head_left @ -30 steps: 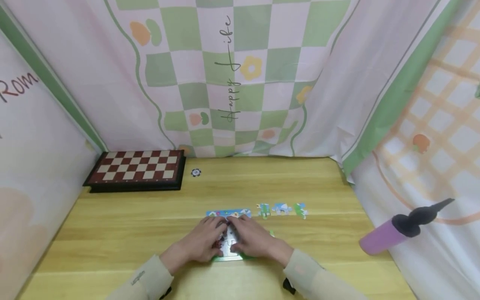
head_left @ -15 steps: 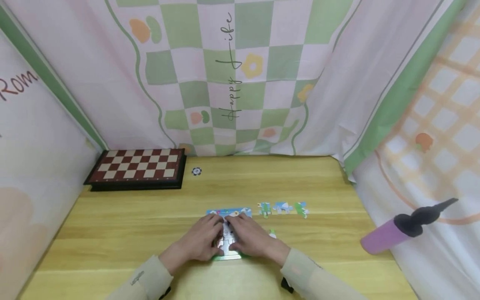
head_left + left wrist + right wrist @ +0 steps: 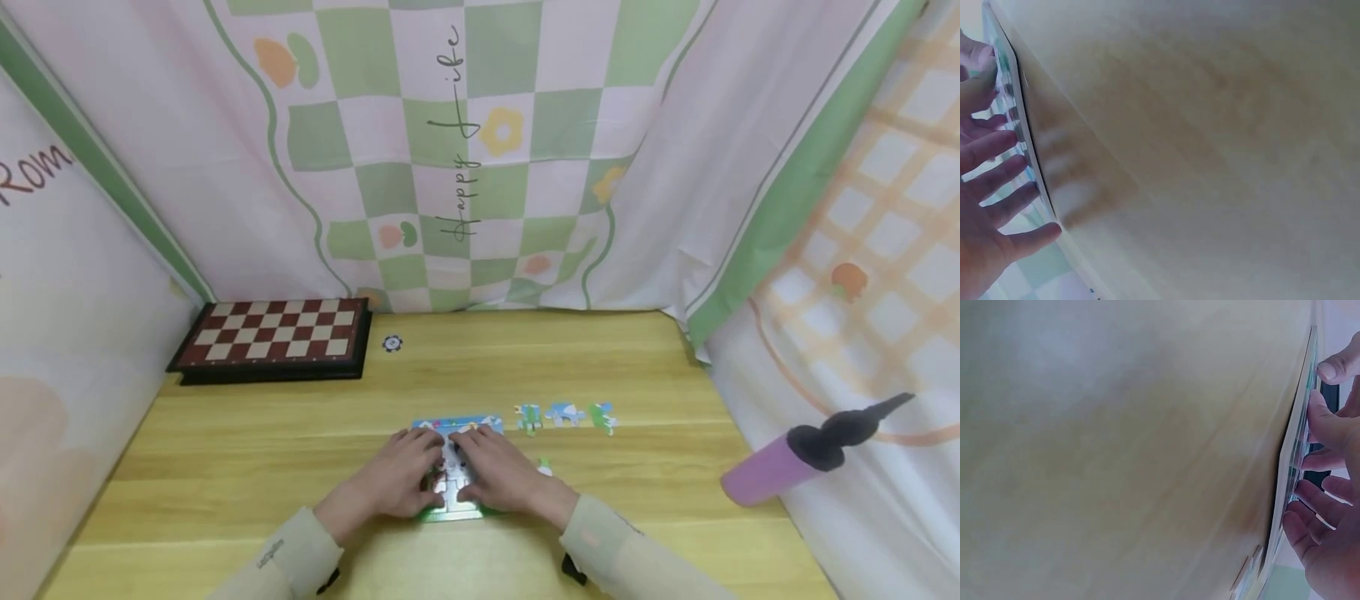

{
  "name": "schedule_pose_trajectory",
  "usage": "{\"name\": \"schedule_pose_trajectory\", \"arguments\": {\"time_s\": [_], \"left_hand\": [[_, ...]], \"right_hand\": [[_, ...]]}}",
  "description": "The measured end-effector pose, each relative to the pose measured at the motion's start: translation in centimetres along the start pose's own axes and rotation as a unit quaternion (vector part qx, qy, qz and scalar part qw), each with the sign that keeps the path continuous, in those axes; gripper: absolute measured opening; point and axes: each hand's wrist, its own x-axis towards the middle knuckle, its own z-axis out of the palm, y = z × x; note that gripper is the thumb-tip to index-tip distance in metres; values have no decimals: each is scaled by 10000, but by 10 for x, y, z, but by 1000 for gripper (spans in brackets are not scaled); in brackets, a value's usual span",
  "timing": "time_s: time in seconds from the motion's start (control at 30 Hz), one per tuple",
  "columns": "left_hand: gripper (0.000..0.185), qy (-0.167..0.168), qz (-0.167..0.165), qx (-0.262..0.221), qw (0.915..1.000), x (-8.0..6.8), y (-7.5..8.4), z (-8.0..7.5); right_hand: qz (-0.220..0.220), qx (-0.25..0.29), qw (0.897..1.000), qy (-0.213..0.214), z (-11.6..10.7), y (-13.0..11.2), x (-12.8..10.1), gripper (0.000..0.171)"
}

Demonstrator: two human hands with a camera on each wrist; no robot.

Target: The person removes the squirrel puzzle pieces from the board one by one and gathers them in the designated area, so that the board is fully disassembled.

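Observation:
A jigsaw puzzle board [image 3: 456, 426], blue at its far edge and green at its near edge, lies flat in the middle of the wooden table [image 3: 225, 467]. My left hand [image 3: 407, 478] and right hand [image 3: 501, 477] lie side by side on top of it, fingers fairly straight and pressing on the pieces. A white part of the picture shows between them. In the left wrist view the left hand [image 3: 994, 187] spreads its fingers over the board's edge [image 3: 1025, 140]. The right wrist view has the right hand [image 3: 1329, 506] touching the board's edge [image 3: 1294, 450] with its fingertips.
Three loose puzzle pieces [image 3: 564, 415] lie in a row to the right of the board, and a small one [image 3: 544, 467] sits beside my right wrist. A chessboard [image 3: 273, 337] and a poker chip [image 3: 392, 343] are at the back left. A pink pump [image 3: 795, 457] lies at the right edge. Curtains surround the table.
Both hands stay pressed on the puzzle and have only shifted slightly. The small piece beside my right wrist now shows more fully.

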Motion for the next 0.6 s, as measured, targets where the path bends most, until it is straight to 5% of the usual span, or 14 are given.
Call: {"name": "schedule_pose_trajectory", "arguments": {"time_s": [0.6], "left_hand": [[45, -59, -93, -118, 9999, 3, 2, -3]], "right_hand": [[30, 474, 9988, 103, -1, -1, 6, 82]]}}
